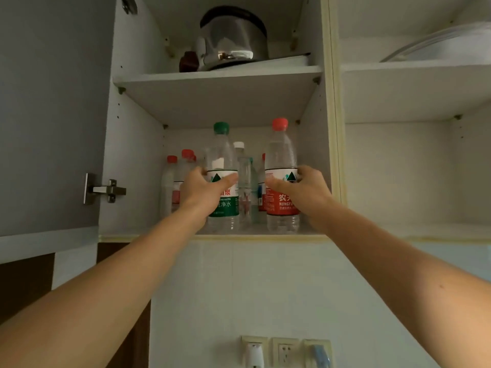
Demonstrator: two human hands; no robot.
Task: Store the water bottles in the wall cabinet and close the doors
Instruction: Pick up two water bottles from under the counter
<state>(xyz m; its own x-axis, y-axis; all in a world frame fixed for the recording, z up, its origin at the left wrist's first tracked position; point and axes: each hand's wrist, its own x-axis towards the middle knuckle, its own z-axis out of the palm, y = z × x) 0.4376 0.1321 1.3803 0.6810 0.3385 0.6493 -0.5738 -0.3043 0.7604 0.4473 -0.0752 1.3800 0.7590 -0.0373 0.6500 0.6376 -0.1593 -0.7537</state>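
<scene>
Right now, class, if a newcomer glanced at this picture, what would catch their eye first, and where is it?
First, the two hands reaching into the lower shelf of the open wall cabinet: the left hand grips a green-capped water bottle, the right hand a red-capped water bottle. More bottles stand behind them. On the shelf above sits a shiny steel kettle.
</scene>
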